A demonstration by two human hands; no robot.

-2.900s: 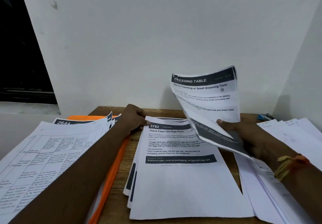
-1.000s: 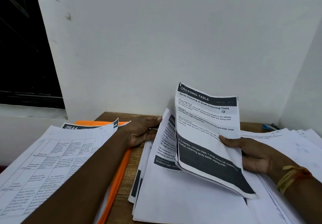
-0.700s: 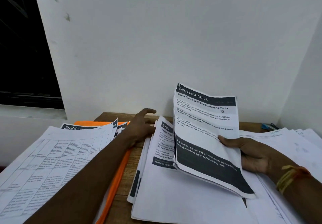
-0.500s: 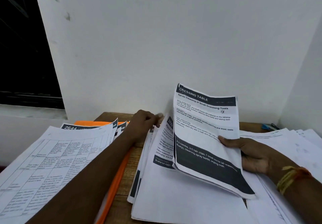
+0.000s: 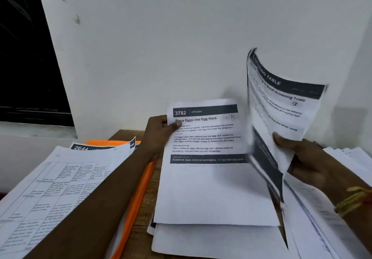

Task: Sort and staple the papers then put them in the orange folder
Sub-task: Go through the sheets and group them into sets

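Note:
My left hand (image 5: 161,131) grips the top left corner of the "3782 Kitchen" sheet (image 5: 207,170) and holds its upper end lifted off the middle paper stack (image 5: 217,238). My right hand (image 5: 310,162) holds the curled "Dressing Table" sheets (image 5: 281,109) upright to the right, blurred by motion. The orange folder (image 5: 141,186) lies on the left under my left forearm, with a stack of table-printed papers (image 5: 54,188) on top of it. No stapler is in view.
Another spread of white papers (image 5: 346,164) covers the right side of the wooden table (image 5: 122,136). A white wall stands close behind, and a dark window is at the far left.
My right hand swung the "Dressing Table" sheets up and to the right, uncovering the "3782" sheet. My left hand took hold of that sheet's top corner and raised it.

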